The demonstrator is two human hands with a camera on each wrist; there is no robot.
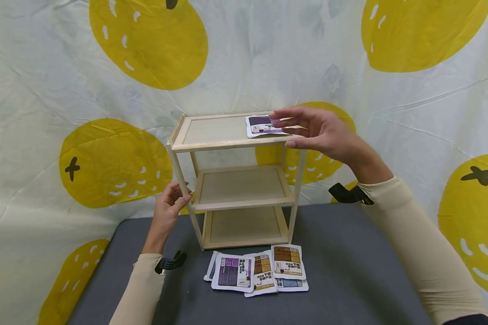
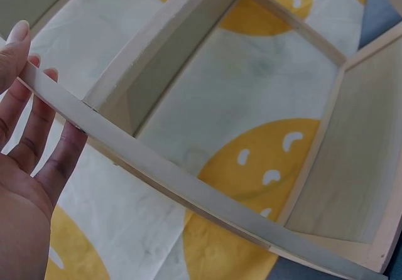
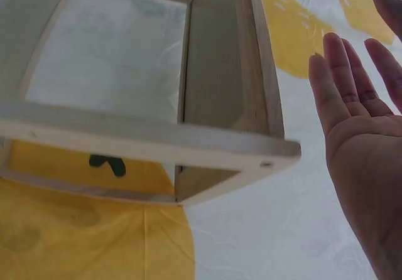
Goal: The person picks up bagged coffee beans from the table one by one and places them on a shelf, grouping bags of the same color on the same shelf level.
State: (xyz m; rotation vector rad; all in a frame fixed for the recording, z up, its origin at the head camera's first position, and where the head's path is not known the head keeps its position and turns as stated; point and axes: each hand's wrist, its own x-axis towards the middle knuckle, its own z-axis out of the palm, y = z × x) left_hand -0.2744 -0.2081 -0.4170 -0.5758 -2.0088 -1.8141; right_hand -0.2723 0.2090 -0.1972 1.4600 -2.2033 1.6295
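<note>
The left hand (image 1: 167,210) holds the left front post (image 2: 151,159) of a pale wooden shelf (image 1: 244,185), beside its middle board: the thumb lies to one side and the fingers curl round the other, closed on the wood. A black band (image 1: 171,262) circles that wrist, below a cream sleeve (image 1: 140,293).

The shelf stands upright, three boards high. On the right part of its top board (image 1: 215,131) lies the top packet (image 1: 260,126), purple and white, flat.

The right hand (image 1: 323,131) is at that board's right end, fingers nearly straight and thumb well apart from them, gripping nothing. Its fingertips overlap the top packet in the head view; whether they touch it I cannot tell. That wrist too wears a black band, over its sleeve's edge.

The shelf's feet rest on a dark grey table (image 1: 349,280). Just in front, left to right, lie a mostly hidden packet (image 1: 211,266), a purple packet (image 1: 232,272) covering part of it, a brown packet (image 1: 263,273), then an orange packet (image 1: 288,262) overlapping a blue packet (image 1: 293,285).

Behind and on both sides hangs a creased white cloth (image 1: 268,58) printed with big yellow fruit (image 1: 114,162).
</note>
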